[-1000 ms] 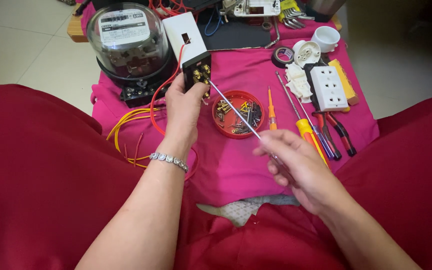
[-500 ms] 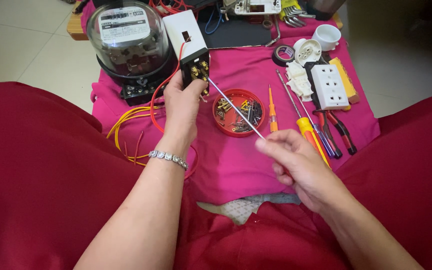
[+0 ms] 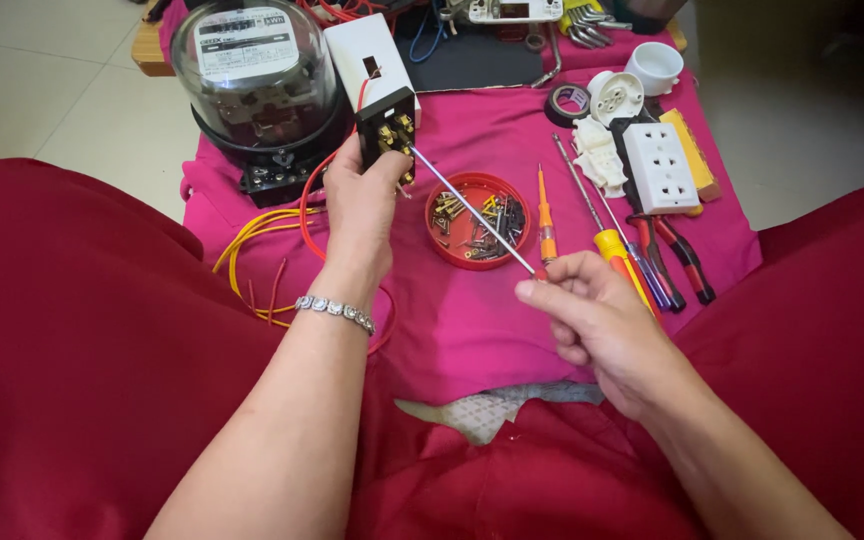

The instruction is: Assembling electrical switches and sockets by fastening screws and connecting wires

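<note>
While the left hand (image 3: 362,200) is closing its grip around a small black terminal block (image 3: 389,122) with brass screws, it is holding it upright above the pink cloth (image 3: 472,330) covering the table, fingers wrapped tight on its lower body. A red wire (image 3: 314,200) is running from the block down past the wrist, beside loops of yellow wire (image 3: 252,235). Behind it, a round glass-domed meter (image 3: 257,85) is sitting at the far left, with a white box (image 3: 367,55) just beside it. The right hand (image 3: 602,325) is pinching a long thin screwdriver (image 3: 477,215), fingertips together on its red handle end, its tip touching the block's screws. The shaft is crossing over a red dish of screws (image 3: 452,245). Farther right are lying an orange tester screwdriver (image 3: 546,215), a yellow-handled screwdriver (image 3: 617,250), pliers (image 3: 687,262) and a white socket outlet (image 3: 660,167).
</note>
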